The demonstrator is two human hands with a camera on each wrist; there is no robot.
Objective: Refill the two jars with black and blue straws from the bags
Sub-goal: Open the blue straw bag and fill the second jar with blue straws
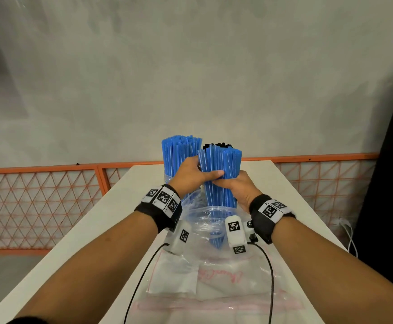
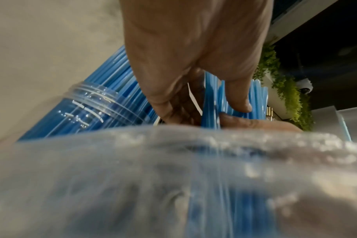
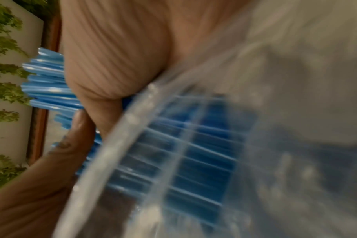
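Your left hand (image 1: 192, 173) and right hand (image 1: 240, 189) are both wrapped around one upright bundle of blue straws (image 1: 221, 169), gripping it at mid-height above the tabletop (image 1: 97, 230). The lower ends of the bundle still sit inside the mouth of a clear plastic bag (image 1: 205, 220), which lies crumpled under your wrists. A second, flat clear bag (image 1: 214, 284) with pink writing lies nearer to you.

Just behind your left hand stands a clear jar (image 1: 171, 177) already packed with blue straws (image 1: 180, 155). Behind the held bundle you can see only the tips of black straws (image 1: 217, 145) from the head view — their jar is hidden.

The left wrist view shows what the head view cannot: the jar's threaded rim (image 2: 92, 103) close beside your left hand (image 2: 194, 48), with your thumb and fingers (image 2: 239, 103) pinching into the blue bundle (image 2: 210, 104) above blurred bag plastic (image 2: 173, 177). The right wrist view gives the underside — your right palm (image 3: 112, 56) pressed against the straws (image 3: 47, 87), and the bag's ridged opening strip (image 3: 122, 145) crossing over them.
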